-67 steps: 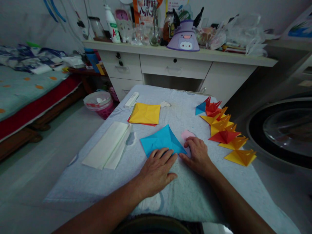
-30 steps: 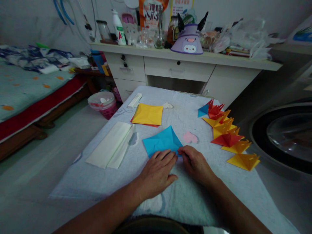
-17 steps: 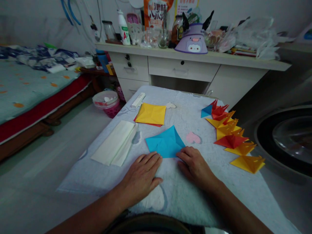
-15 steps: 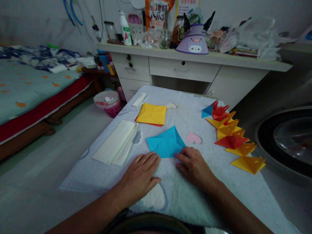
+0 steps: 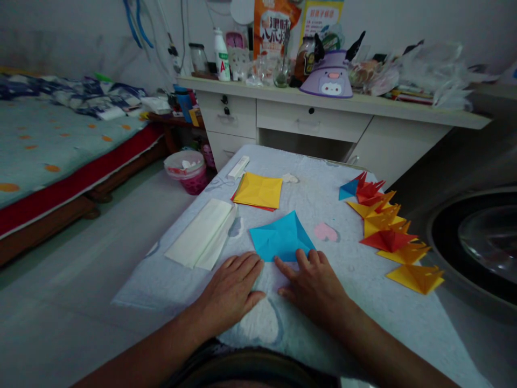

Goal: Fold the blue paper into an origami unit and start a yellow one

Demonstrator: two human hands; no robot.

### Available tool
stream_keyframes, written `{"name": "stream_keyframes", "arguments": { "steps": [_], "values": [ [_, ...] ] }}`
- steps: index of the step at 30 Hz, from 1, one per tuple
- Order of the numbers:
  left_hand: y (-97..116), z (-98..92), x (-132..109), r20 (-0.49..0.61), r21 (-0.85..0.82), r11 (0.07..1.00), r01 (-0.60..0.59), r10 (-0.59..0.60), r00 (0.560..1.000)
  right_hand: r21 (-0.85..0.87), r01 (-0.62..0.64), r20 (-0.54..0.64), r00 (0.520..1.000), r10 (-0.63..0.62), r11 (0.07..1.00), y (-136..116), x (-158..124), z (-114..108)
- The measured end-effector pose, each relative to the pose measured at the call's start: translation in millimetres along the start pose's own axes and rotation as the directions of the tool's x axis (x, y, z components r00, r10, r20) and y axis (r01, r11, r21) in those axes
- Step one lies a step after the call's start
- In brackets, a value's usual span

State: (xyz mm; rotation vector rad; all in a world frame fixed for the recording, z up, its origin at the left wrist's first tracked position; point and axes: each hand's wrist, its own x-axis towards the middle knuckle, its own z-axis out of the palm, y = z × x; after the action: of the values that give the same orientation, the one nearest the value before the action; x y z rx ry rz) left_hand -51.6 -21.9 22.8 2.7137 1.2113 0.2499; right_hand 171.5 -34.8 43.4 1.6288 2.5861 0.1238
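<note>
Beyond the far edge of our cloth-covered table (image 5: 307,345), we see a white cabinet (image 5: 226,116) whose top is crowded with bottles and jars. From the head view, we have a creased blue paper (image 5: 283,237) lying flat at the middle, beyond both hands. We judge the step in hand to be smoothing or creasing its near edge; the next move seems to call for steady pressure along that edge, keeping the layers lined up. Our left hand (image 5: 232,291) lies flat and unclenched, grasping nothing, its fingertips at the paper's near left end. Our right hand (image 5: 315,283) is spread and pinches nothing, its index finger at the near edge and its other fingertips over the near right part. On the far left we have a yellow paper stack (image 5: 260,189); to the right, a row of folded pieces (image 5: 390,240).
</note>
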Motion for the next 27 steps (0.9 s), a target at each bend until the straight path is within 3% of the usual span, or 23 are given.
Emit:
{"name": "stream_keyframes", "arguments": {
  "steps": [4,12,20,27],
  "values": [
    [0,0.7,0,-0.012,-0.002,1.0,0.001,-0.001,1.0,-0.017,0.011,-0.012,1.0,-0.011,1.0,3,-4,1],
    [-3,1.7,-2,-0.024,-0.029,1.0,-0.011,0.011,1.0,-0.047,-0.067,-0.032,0.997,0.066,0.997,43,-39,13],
    [-8,3.8,-5,-0.033,-0.078,0.997,-0.006,0.003,0.999,-0.068,-0.105,-0.046,0.994,0.102,0.992,66,-61,24],
    [-17,-1.4,-6,-0.077,-0.276,0.961,-0.022,0.0,0.997,-0.006,-0.18,-0.02,0.983,0.18,0.984,76,-54,5]
  ]
}}
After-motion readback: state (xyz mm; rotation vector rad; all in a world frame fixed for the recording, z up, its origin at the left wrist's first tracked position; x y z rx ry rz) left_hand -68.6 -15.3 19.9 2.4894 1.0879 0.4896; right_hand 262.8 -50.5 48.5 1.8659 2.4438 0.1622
